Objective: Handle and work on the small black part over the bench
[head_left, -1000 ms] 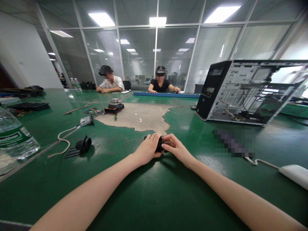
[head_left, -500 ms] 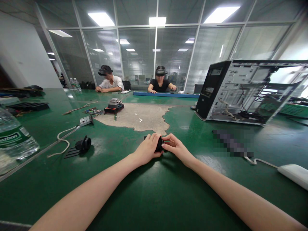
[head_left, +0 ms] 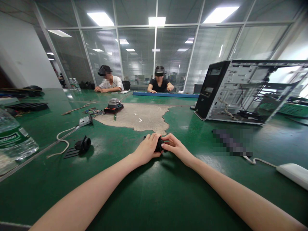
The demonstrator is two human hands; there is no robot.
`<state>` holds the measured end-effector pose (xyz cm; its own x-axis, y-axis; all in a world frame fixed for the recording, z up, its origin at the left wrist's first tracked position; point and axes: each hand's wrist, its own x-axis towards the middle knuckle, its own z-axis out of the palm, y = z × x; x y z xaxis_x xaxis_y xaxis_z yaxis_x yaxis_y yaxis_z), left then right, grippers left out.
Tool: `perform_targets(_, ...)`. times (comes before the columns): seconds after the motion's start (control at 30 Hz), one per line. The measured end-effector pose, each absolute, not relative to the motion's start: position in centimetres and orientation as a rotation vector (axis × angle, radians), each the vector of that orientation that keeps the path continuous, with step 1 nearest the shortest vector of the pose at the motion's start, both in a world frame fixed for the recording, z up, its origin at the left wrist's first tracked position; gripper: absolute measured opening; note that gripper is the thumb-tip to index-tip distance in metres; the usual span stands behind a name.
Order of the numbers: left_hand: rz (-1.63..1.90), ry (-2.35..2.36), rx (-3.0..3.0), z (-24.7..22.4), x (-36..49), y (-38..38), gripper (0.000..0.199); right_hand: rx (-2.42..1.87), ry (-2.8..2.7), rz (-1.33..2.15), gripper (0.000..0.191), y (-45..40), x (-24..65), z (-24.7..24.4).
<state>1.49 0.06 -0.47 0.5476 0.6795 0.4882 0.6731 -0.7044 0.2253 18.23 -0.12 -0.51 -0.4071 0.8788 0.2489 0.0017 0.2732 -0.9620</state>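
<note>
I am holding a small black thing (head_left: 158,147) in front of me, low by the green counter (head_left: 144,199), and I cannot tell if the two are touching. My left grip (head_left: 148,149) is curling over its top and hugging it, while my right grip (head_left: 177,148) is pinching its right side with thumb and fingertips. My fingers are hiding most of it, so I should be going slow, holding firm with the left, pinching softly with the right, and feeling for snags instead of pushing hard.
</note>
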Motion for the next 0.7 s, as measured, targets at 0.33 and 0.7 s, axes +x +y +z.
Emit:
perform_targets(0.33,0.865,1.208,2.768,-0.43,1.53,0.05,0.052,-0.878,-1.672,1.256,0.030,0.28,18.26,-0.93)
perform_targets(0.7,0.872,1.201,2.758,-0.41,1.53,0.08,0.052,-0.854,-1.669,1.232,0.024,-0.05,18.09,-0.63)
